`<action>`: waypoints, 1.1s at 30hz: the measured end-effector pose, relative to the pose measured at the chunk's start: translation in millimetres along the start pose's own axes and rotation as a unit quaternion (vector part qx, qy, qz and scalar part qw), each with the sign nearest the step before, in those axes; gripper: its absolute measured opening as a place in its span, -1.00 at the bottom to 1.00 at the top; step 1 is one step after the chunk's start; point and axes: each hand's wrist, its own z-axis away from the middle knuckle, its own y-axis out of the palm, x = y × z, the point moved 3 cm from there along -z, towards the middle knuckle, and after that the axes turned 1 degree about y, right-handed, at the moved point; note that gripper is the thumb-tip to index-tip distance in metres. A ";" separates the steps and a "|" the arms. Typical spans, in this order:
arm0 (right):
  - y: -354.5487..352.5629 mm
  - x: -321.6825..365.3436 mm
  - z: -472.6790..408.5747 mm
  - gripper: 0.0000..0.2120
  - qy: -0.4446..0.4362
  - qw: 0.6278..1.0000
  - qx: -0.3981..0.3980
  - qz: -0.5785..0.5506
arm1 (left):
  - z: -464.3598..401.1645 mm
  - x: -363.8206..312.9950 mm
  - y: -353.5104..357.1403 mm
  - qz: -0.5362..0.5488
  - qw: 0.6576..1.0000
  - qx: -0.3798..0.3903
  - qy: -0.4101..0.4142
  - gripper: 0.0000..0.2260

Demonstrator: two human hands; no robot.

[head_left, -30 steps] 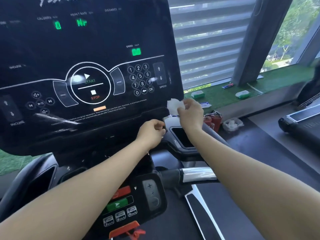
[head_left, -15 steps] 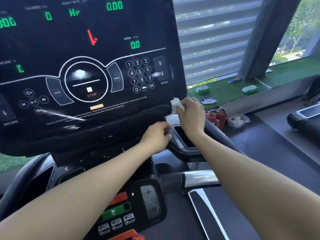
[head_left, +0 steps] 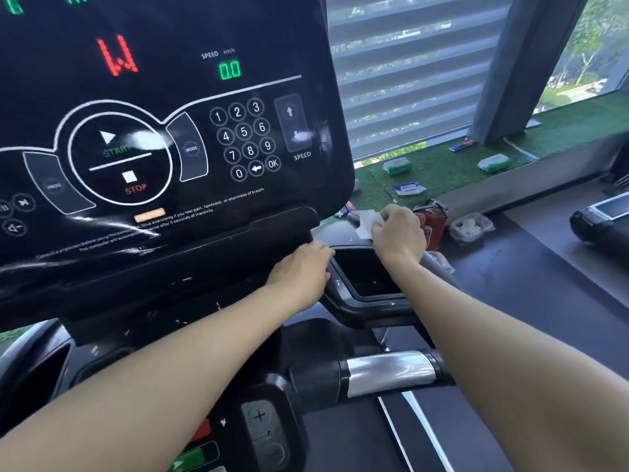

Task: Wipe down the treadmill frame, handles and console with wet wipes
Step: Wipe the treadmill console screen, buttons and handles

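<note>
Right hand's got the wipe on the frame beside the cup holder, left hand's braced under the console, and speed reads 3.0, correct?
Not quite: in the head view the speed readout shows 0.0. The rest holds: the right hand holds the wipe beside the cup holder, and the left hand braces under the console.

Green turf ledge [head_left: 442, 165] w/ wipe packs [head_left: 396, 165] by the slatted blinds [head_left: 408, 80]; red extinguisher [head_left: 434, 221] and clear plastic tray [head_left: 471, 226] on floor below.

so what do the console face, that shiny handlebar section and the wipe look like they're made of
Console: looks like glossy black plastic or acrylic, since it shows window glare and streaks.
Handlebar section: polished, chrome-like metal, judging by its bright mirror reflections.
Wipe: thin white non-woven cloth, matte and crumpled in the right hand.
</note>
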 end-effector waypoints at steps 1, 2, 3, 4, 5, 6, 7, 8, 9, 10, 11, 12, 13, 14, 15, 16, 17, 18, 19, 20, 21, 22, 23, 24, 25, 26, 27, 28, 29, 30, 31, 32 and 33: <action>3.1 -3.2 -4.1 -0.84 0.002 1.000 0.002 0.010 | -2.1 -0.9 1.7 -0.014 1.000 0.003 0.009 -0.70; 5.4 -5.3 -7.8 -0.83 0.000 1.000 0.004 0.020 | -4.1 -2.1 3.1 -0.030 0.999 0.008 0.018 -0.74; 7.4 -6.9 -11.6 -0.82 -0.004 1.000 0.004 0.031 | -6.3 -3.8 3.9 -0.049 0.998 0.012 0.027 -0.77; 9.1 -7.6 -15.0 -0.81 -0.010 0.999 0.000 0.038 | -8.9 -5.0 4.8 -0.072 0.997 0.019 0.035 -0.78; 11.2 -8.1 -17.8 -0.82 -0.018 0.999 -0.008 0.044 | -11.4 -6.2 5.9 -0.096 0.994 0.027 0.042 -0.77; 13.0 -8.0 -19.6 -0.82 -0.025 0.998 -0.020 0.047 | -13.3 -7.2 7.8 -0.117 0.991 0.036 0.051 -0.75; 15.0 -7.5 -21.1 -0.82 -0.035 0.998 -0.031 0.050 | -15.3 -7.9 9.7 -0.135 0.988 0.041 0.061 -0.71; 16.9 -6.8 -21.6 -0.81 -0.052 0.996 -0.040 0.057 | -16.5 -7.9 11.9 -0.149 0.985 0.045 0.072 -0.67; 19.7 -5.7 -21.9 -0.80 -0.077 0.994 -0.044 0.069 | -17.1 -7.5 13.5 -0.160 0.983 0.046 0.080 -0.65; 22.9 -3.9 -20.8 -0.79 -0.108 0.990 -0.041 0.086 | -17.4 -6.7 14.9 -0.168 0.981 0.043 0.086 -0.64; 27.0 -2.0 -18.5 -0.79 -0.139 0.984 -0.032 0.104 | -17.2 -5.6 16.0 -0.173 0.980 0.038 0.090 -0.64; 31.5 -0.2 -15.7 -0.79 -0.165 0.979 -0.016 0.116 | -16.8 -5.0 16.5 -0.178 0.979 0.032 0.096 -0.63; 36.6 1.4 -12.6 -0.78 -0.184 0.976 0.008 0.120 | -16.2 -4.8 16.6 -0.181 0.978 0.025 0.103 -0.63; 42.5 2.7 -9.5 -0.78 -0.199 0.971 0.039 0.123 | -15.8 -4.3 16.7 -0.185 0.977 0.017 0.109 -0.63; 48.6 3.7 -6.7 -0.78 -0.216 0.965 0.071 0.128 | -16.1 -4.1 16.6 -0.188 0.976 0.008 0.114 -0.63; 53.1 4.8 -4.0 -0.76 -0.234 0.957 0.103 0.134 | -16.1 -3.6 16.8 -0.190 0.975 0.003 0.117 -0.63; 55.3 5.2 -2.4 -0.73 -0.248 0.950 0.134 0.138 | -16.2 -3.3 17.0 -0.191 0.974 -0.001 0.120 -0.63; 54.1 5.0 -2.3 -0.70 -0.257 0.942 0.161 0.143 | -16.4 -2.9 17.5 -0.192 0.974 -0.004 0.122 -0.62; 51.3 4.5 -3.2 -0.67 -0.264 0.935 0.184 0.151 | -16.5 -2.7 17.8 -0.191 0.973 -0.008 0.125 -0.62; 47.7 3.2 -4.6 -0.65 -0.269 0.928 0.200 0.164 | -16.5 -2.7 18.1 -0.191 0.973 -0.010 0.129 -0.62; 44.5 0.9 -7.2 -0.63 -0.268 0.923 0.209 0.180 | -16.6 -2.5 18.2 -0.191 0.972 -0.012 0.133 -0.61; 41.2 -1.8 -10.0 -0.60 -0.259 0.922 0.213 0.196 | -16.5 -2.3 18.6 -0.193 0.972 -0.014 0.136 -0.61; 38.7 -4.6 -13.0 -0.58 -0.243 0.923 0.213 0.210 | -16.2 -2.3 19.6 -0.195 0.971 -0.016 0.140 -0.60; 36.4 -5.5 -15.5 -0.57 -0.228 0.925 0.209 0.221 | -16.4 -2.3 20.4 -0.199 0.969 -0.019 0.143 -0.59; 35.9 -4.8 -16.1 -0.58 -0.220 0.926 0.206 0.226 | -16.5 -2.2 21.2 -0.201 0.969 -0.020 0.144 -0.59; 36.3 -3.0 -14.0 -0.62 -0.220 0.927 0.206 0.222 | -16.1 -2.2 21.8 -0.201 0.969 -0.020 0.143 -0.59; 37.1 -0.9 -10.1 -0.66 -0.229 0.927 0.206 0.215 | -16.0 -2.5 22.3 -0.201 0.969 -0.021 0.142 -0.59; 38.6 0.6 -5.3 -0.69 -0.245 0.924 0.209 0.206 | -16.5 -2.5 22.5 -0.201 0.969 -0.023 0.142 -0.59; 40.5 1.2 -0.5 -0.69 -0.264 0.919 0.216 0.196 | -17.0 -2.3 22.9 -0.202 0.969 -0.026 0.141 -0.59; 41.9 0.9 3.7 -0.66 -0.277 0.916 0.225 0.183 | -17.4 -2.1 22.8 -0.201 0.969 -0.028 0.140 -0.60; 42.8 -0.5 5.5 -0.62 -0.283 0.914 0.234 0.172 | -17.6 -1.9 22.5 -0.200 0.970 -0.030 0.138 -0.60; 42.2 -1.6 5.2 -0.59 -0.284 0.914 0.238 0.163 | -17.5 -1.9 22.0 -0.198 0.970 -0.030 0.138 -0.61; 42.5 -2.9 1.7 -0.57 -0.283 0.914 0.241 0.162 | -17.7 -1.6 21.8 -0.198 0.970 -0.030 0.138 -0.61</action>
